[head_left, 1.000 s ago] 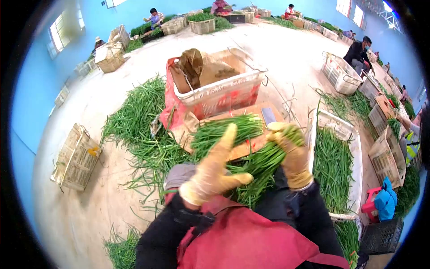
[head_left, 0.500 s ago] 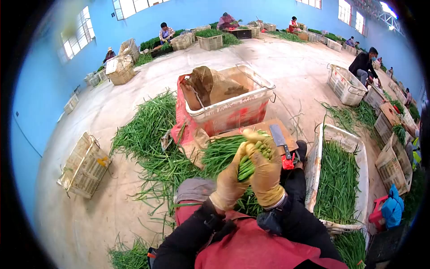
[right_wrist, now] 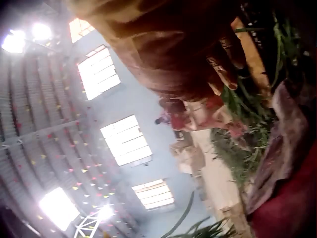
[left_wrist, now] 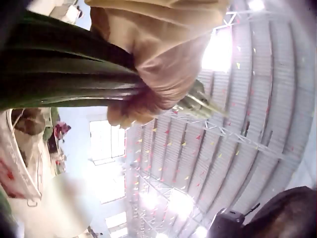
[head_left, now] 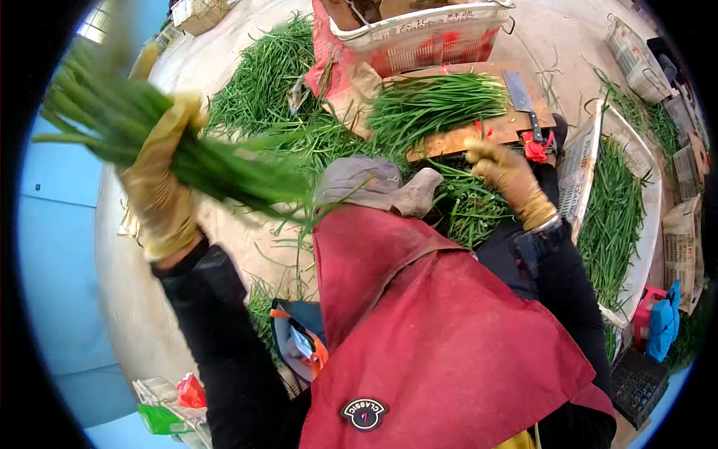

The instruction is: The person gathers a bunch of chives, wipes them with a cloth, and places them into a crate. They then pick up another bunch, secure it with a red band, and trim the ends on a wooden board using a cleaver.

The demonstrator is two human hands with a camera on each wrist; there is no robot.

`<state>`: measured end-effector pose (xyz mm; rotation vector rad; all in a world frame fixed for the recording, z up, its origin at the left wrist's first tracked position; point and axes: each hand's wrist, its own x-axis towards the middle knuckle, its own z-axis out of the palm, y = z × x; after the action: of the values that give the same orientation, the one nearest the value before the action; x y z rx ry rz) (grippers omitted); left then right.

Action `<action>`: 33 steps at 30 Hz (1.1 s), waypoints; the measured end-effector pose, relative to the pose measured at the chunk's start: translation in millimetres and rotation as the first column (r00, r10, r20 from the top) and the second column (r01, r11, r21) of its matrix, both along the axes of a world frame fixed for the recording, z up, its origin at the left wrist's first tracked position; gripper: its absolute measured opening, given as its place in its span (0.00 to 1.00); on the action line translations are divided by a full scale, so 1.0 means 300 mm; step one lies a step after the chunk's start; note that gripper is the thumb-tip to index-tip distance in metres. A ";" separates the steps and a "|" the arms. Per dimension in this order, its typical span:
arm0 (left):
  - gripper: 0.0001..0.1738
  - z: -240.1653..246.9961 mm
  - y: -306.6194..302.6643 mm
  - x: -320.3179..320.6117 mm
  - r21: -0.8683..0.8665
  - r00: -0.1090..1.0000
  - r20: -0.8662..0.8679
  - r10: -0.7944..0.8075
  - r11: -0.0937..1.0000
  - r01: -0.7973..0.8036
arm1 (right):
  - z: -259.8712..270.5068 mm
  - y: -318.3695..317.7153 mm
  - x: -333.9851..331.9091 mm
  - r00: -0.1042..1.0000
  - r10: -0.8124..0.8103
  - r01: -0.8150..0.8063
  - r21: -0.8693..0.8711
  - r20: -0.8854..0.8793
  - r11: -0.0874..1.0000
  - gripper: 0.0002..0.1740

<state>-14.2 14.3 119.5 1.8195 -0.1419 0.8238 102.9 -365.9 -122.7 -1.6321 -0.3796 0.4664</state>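
My gloved left hand (head_left: 161,183) grips a bunch of garlic chives (head_left: 232,176), raised high at the left of the head view and blurred by motion. In the left wrist view the fingers wrap round the green stalks (left_wrist: 69,74), with pale ends sticking out past the hand. My gloved right hand (head_left: 512,183) holds nothing, its fingers loosely bent over the near edge of the wooden board (head_left: 434,144). On that board lies another pile of chives (head_left: 441,105). Beside it rests a cleaver (head_left: 517,91) with a dark handle. Loose leaves (head_left: 475,206) lie below the board.
A white crate with red marks (head_left: 441,45) stands behind the board. A long white crate (head_left: 649,224) filled with chives is at my right. A heap of leaves (head_left: 258,82) covers the floor at left. A blue bag (head_left: 663,322) sits at far right.
Both hands were together round the bunch half a second ago. The left hand has since carried it up and left, while the right hand has let go. The head view has tilted down.
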 end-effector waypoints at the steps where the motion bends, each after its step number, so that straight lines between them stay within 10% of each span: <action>1: 0.33 0.044 0.002 -0.047 0.023 0.988 -0.154 -0.001 1.000 0.005 | -0.097 0.013 -0.013 0.998 0.046 -0.045 0.018 -0.049 0.999 0.29; 6: 0.27 -0.079 0.013 -0.162 0.080 0.657 -0.745 0.117 0.993 -0.086 | -0.405 0.084 -0.066 0.985 0.152 -0.170 -0.300 -0.082 0.939 0.47; 9: 0.31 -0.294 0.010 -0.151 -0.185 0.534 -0.827 -0.176 0.982 0.036 | -0.379 0.156 -0.065 0.968 0.204 -0.091 -0.559 0.143 0.824 0.57; 12: 0.27 -0.497 0.015 -0.148 -0.477 0.407 -0.805 -0.433 0.879 -0.008 | -0.366 0.231 -0.066 0.930 0.343 -0.158 -0.697 0.134 0.699 0.49; 14: 0.25 -0.568 0.002 -0.153 -0.529 0.351 -0.811 -0.469 0.844 -0.094 | -0.409 0.265 -0.060 0.942 0.280 -0.078 -0.687 0.188 0.722 0.21; 16: 0.17 -0.618 -0.005 -0.163 -0.519 0.350 -0.810 -0.471 0.853 -0.054 | -0.357 0.291 -0.051 0.930 0.247 0.038 -0.743 0.270 0.668 0.13; 20: 0.17 -0.650 0.007 -0.155 -0.654 0.424 -0.690 -0.586 0.756 -0.018 | -0.344 0.248 -0.010 0.714 0.152 0.146 -0.357 0.683 0.923 0.11; 24: 0.22 -0.694 0.055 -0.123 -0.656 0.369 -0.687 -0.626 0.753 0.057 | -0.198 0.289 -0.025 0.999 0.036 -0.032 -0.098 0.040 0.995 0.12; 28: 0.25 -0.689 0.041 -0.102 -0.698 0.407 -0.645 -0.646 0.716 0.030 | 0.014 0.402 -0.014 0.949 0.104 -0.124 0.050 0.296 0.991 0.12; 33: 0.33 -0.688 0.083 -0.080 -0.636 0.496 -0.654 -0.571 0.770 0.048 | 0.211 0.512 -0.005 0.977 0.011 -0.063 0.238 0.213 0.969 0.11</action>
<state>-38.2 39.1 -86.8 1.3636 0.3372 -0.3442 101.4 -212.5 -59.5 -1.4391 -0.6035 0.2629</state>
